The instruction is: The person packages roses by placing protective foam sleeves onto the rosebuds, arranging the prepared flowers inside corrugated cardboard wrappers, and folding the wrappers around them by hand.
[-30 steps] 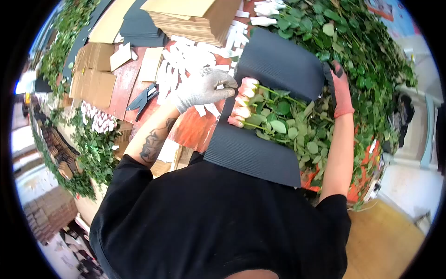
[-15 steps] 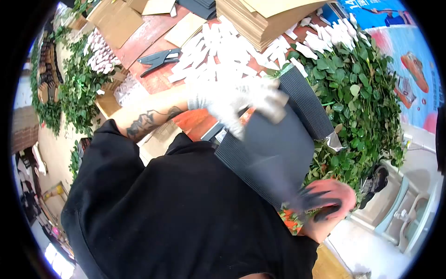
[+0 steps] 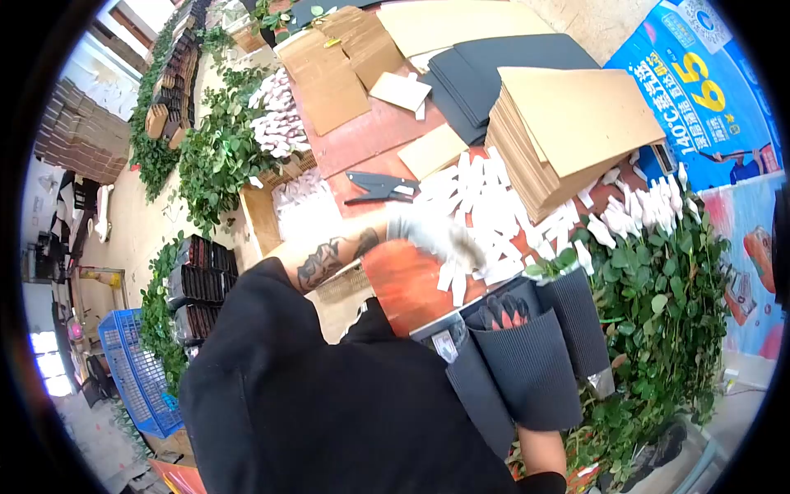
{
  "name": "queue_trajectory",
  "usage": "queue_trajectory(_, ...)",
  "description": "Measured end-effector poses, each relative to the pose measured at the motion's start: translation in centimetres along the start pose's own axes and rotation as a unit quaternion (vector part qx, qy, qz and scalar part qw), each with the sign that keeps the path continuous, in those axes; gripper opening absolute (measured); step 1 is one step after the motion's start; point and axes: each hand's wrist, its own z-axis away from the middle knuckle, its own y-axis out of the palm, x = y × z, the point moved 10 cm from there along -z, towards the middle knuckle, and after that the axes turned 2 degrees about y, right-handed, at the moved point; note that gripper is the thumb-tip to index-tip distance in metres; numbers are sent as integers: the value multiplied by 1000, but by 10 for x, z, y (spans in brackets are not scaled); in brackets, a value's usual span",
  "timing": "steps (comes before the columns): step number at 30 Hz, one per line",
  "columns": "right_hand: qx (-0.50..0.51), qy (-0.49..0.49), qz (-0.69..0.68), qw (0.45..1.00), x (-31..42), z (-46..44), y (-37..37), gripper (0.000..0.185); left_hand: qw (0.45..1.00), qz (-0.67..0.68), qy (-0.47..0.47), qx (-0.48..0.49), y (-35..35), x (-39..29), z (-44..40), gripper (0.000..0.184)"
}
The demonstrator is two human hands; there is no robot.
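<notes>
My left hand (image 3: pixel 440 241), in a whitish glove, is over the near edge of a spread of white paper-like sleeves (image 3: pixel 490 193). Its fingers are blurred, and I cannot make out whether they grip one. A dark grey corrugated sheet (image 3: pixel 531 362) curves over my right hand (image 3: pixel 504 314), which wears a red and black glove. The fingertips reach out past the sheet's upper edge, stretched; the palm is hidden. Similar corrugated panels (image 3: pixel 572 317) flank it on both sides. A black hand stapler (image 3: pixel 381 188) lies on the red table (image 3: pixel 354 140).
A tall stack of brown cardboard sheets (image 3: pixel 568 123) stands behind the sleeves, beside black sheets (image 3: pixel 461 90). Leafy stems with white-wrapped heads (image 3: pixel 650 280) hang at the right. Further left are more bundled stems (image 3: pixel 218 156) and a blue crate (image 3: pixel 136 370).
The view has swung left. My left hand has left the corrugated sheet for the white sleeves. My right hand has moved up from the sheet's lower end to beneath it, and the sheet now curves.
</notes>
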Motion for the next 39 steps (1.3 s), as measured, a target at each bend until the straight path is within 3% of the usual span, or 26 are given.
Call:
queue_trajectory(1, 6, -6, 14, 1000, 1, -1, 3, 50, 975, -101, -54, -191, -75, 32, 10, 45)
queue_trajectory(2, 10, -10, 28, 1000, -2, -1, 6, 49, 878, -161, -294, -342, -120, 17, 51, 43)
queue_trajectory(3, 12, -19, 37, 999, -2, -1, 9, 49, 738, -414, -234, -478, -175, 22, 71, 43)
queue_trajectory(4, 15, -24, 46, 999, -2, -2, 13, 48, 676, -443, -239, -538, -215, 46, 91, 43)
queue_trajectory(6, 19, -35, 54, 998, -4, -1, 19, 47, 594, -499, -314, -548, -263, 45, 112, 36)
queue_trajectory(9, 32, -39, 57, 997, -7, -1, 29, 45, 493, -626, -259, -546, -302, 70, 115, 37)
queue_trajectory(13, 132, -50, 177, 974, 16, -6, 30, 42, 526, -603, -343, -492, -324, 79, 111, 34)
queue_trajectory(15, 149, -94, 215, 961, 19, -6, 38, 43, 440, -659, -207, -575, -286, 16, 118, 32)
queue_trajectory(17, 120, -89, 177, 973, 9, -7, 44, 44, 525, -547, 73, -648, -221, -45, 121, 35)
queue_trajectory(18, 101, -90, 153, 979, 10, -12, 42, 44, 707, -323, 52, -627, -196, -50, 103, 37)
queue_trajectory(19, 82, -90, 129, 984, 12, -14, 42, 45, 795, -226, 2, -563, -159, -40, 77, 34)
queue_trajectory(20, 64, -92, 109, 988, 11, -17, 41, 45, 887, -126, 112, -430, -105, -56, 39, 33)
queue_trajectory(21, 50, -90, 90, 991, 10, -18, 42, 46, 947, 9, 177, -269, -44, -68, 7, 33)
queue_trajectory(22, 35, -85, 69, 993, 10, -20, 43, 46, 981, 7, 128, -145, 2, -69, -10, 38)
queue_trajectory(25, -18, -87, -17, 996, 6, -21, 49, 48, 992, 12, 90, 83, 87, -69, -49, 34)
queue_trajectory(28, -79, -77, -329, 938, -20, -19, 74, 50, 986, 12, 124, 110, 123, -35, -76, 24)
queue_trajectory(29, -108, -73, -587, 799, -38, -26, 95, 52, 984, -34, 111, 138, 122, -34, -78, 24)
queue_trajectory(30, -126, -71, -795, 590, -56, -26, 106, 55, 975, -68, 192, 89, 118, -32, -76, 25)
queue_trajectory(31, -138, -73, -794, 587, -56, -20, 78, 55, 957, -98, 272, 40, 114, -29, -71, 27)
queue_trajectory(32, -182, -163, -532, 811, -26, -6, 9, 54, 955, -100, 273, 51, 119, -37, -69, 27)
queue_trajectory(33, -200, -226, -200, 932, 5, 12, -20, 53, 984, -70, 128, 100, 126, -22, -76, 30)
queue_trajectory(34, -105, -34, -505, 856, -34, 11, 4, 49, 989, -40, -22, 144, 133, 0, -75, 33)
queue_trajectory(35, -150, 69, -665, 728, -25, 38, -27, 53, 988, -44, -23, 149, 131, 13, -78, 33)
queue_trajectory(37, 45, -1, -779, 626, 6, 48, -49, 55, 983, -14, 48, 175, 131, 61, -85, 32)
queue_trajectory(38, 47, -81, -697, 711, 17, 58, -59, 57, 979, 2, 85, 185, 134, 69, -84, 32)
queue_trajectory(39, -30, 100, -547, 831, 1, 76, -55, 59, 983, 78, 9, 163, 129, 47, -75, 34)
